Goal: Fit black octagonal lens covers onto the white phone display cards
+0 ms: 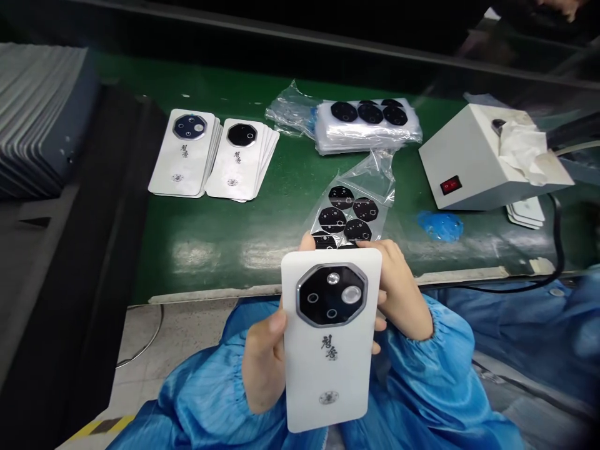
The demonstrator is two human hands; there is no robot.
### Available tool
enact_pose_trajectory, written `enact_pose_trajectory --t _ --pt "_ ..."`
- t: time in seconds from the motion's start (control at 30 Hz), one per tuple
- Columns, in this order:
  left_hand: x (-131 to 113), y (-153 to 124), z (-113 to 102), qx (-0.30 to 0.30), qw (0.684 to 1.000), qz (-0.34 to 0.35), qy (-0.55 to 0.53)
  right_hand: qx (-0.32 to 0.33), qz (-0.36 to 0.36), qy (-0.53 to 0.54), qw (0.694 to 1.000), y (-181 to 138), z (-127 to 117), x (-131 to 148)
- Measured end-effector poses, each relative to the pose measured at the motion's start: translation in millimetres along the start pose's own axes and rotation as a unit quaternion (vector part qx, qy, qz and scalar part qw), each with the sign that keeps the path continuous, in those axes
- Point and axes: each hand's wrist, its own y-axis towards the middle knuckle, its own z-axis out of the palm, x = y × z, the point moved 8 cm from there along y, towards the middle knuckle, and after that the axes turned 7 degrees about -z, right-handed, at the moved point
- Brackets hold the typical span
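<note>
My left hand (266,356) holds a white phone back cover (330,372) upright before me, thumb on its left edge and fingertips round the right edge. The cover has a black octagonal camera plate with a silver rim and dark printed characters. At its upper right corner is my right hand (400,290), fingers bent and tips hidden behind the cover; what they pinch, if anything, cannot be seen. Just beyond lies a clear sheet of black octagonal lens pieces (341,197), partly covered by the cover.
Two stacks of white covers, one left (180,169) and one beside it (233,169), lie on the green bench (225,240). A wrapped bundle with black pieces (370,134), a white box with a red switch (469,159) and a blue patch (440,226) are further right. Grey panels (42,112) stand left.
</note>
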Motion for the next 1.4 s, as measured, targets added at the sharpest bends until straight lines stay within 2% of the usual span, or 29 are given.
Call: enact_pose_trajectory --t 0.23,0.47,0.57,0.7,0.8,0.9,1.0,1.1,1.27,1.4 --pt "-1.4 1.0 -0.5 0.002 1.0 0.001 -0.005 -0.017 -0.01 0.016 1.0 -3.8 -5.4 3.1" --pt "-12.8 -0.7 -17.2 -0.058 0.996 0.044 0.044 -0.054 -0.093 -0.089 0.99 -7.0 -5.1 12.5" --pt "-18.8 -3.0 -26.1 -0.092 0.992 0.071 0.055 -0.089 -0.088 -0.128 0.984 -9.4 -21.0 13.1" --pt "-12.5 -0.8 -30.4 -0.115 0.99 0.049 0.064 -0.158 -0.096 -0.038 0.982 -8.7 -56.5 24.4" --pt "-6.3 1.1 -33.8 -0.144 0.987 0.053 0.051 -0.128 -0.168 0.025 0.977 -3.2 -61.1 50.3" --pt "1.0 3.2 -33.4 -0.144 0.988 0.041 0.026 -0.117 -0.214 0.03 0.969 -0.3 -56.4 69.8" --pt "5.9 3.0 -35.2 -0.152 0.988 0.011 0.033 -0.13 -0.219 0.018 0.967 0.4 -52.7 74.1" --pt "4.2 1.4 -39.8 -0.18 0.982 0.013 0.061 -0.122 -0.212 0.008 0.97 0.5 -50.4 72.2" --pt "6.5 6.3 -36.9 -0.148 0.987 0.016 0.051 -0.117 -0.214 0.003 0.97 -0.1 -51.0 71.7" --pt "5.6 7.1 -35.9 -0.14 0.986 0.017 0.087 -0.113 -0.213 -0.003 0.97 -0.1 -50.4 71.5"
